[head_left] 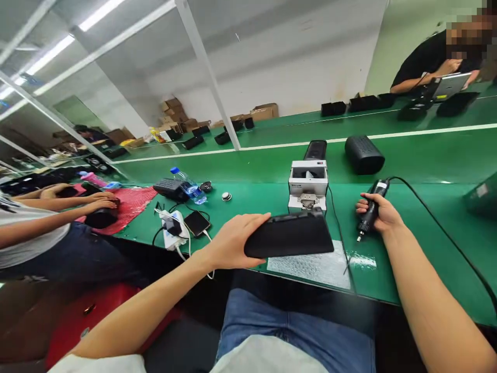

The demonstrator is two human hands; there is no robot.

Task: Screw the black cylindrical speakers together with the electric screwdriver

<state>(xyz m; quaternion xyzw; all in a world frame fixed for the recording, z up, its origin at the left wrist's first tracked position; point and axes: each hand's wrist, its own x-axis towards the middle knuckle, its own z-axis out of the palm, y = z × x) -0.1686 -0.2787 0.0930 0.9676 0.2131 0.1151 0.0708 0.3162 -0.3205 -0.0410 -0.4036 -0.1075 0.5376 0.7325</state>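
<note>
My left hand (235, 241) grips a flat black wedge-shaped device housing (289, 234) by its end, holding it just above the green workbench (248, 212). My right hand (378, 213) is closed around a black corded electric screwdriver (370, 207), with its metal bit pointing down toward the bench. Its black cable (438, 223) trails off to the right. The two hands are apart, with the housing between them and nearer the left hand. A textured translucent sheet (310, 265) lies on the bench under the housing's right end.
A white metal fixture (308, 181) stands just beyond the housing, with a black speaker (315, 150) behind it. A black cylindrical speaker (364, 154) sits to the right. At left are a phone, power strip, water bottle, and a co-worker's hands on a red mat.
</note>
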